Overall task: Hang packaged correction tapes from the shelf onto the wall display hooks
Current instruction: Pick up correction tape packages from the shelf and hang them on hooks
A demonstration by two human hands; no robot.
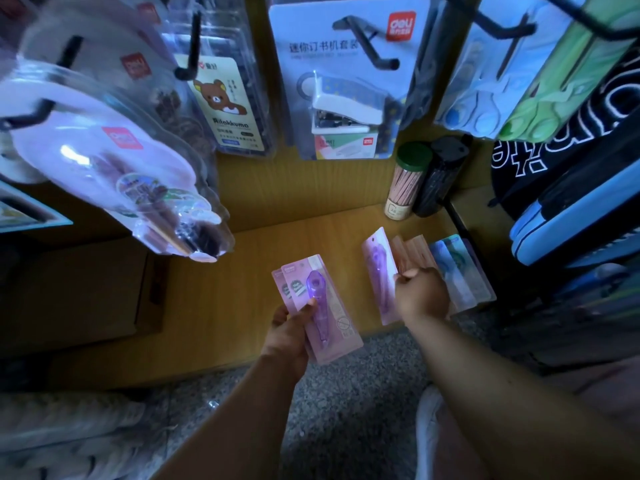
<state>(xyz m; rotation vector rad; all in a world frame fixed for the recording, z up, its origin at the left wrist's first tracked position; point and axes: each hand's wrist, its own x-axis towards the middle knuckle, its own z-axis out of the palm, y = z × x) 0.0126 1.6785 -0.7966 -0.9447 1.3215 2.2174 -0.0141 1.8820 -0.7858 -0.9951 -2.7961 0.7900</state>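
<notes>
My left hand (289, 329) grips two stacked pink packs of purple correction tape (320, 308) above the front edge of the wooden shelf (228, 289). My right hand (420, 294) pinches another purple correction tape pack (377, 268), lifting it on edge off a row of packs on the shelf. Orange packs (414, 252) and blue-green packs (457, 268) lie in that row behind my right hand. Black wall hooks (369, 43) stick out above, one carrying a mini stapler pack (346, 81).
A bear-print pack (225, 105) and clear pink blister packs (114, 150) hang at upper left. A tube of pencils (405, 181) and a black tube (440, 178) stand at the shelf's back right. Blue cases (575, 220) crowd the right. Below is speckled floor (346, 393).
</notes>
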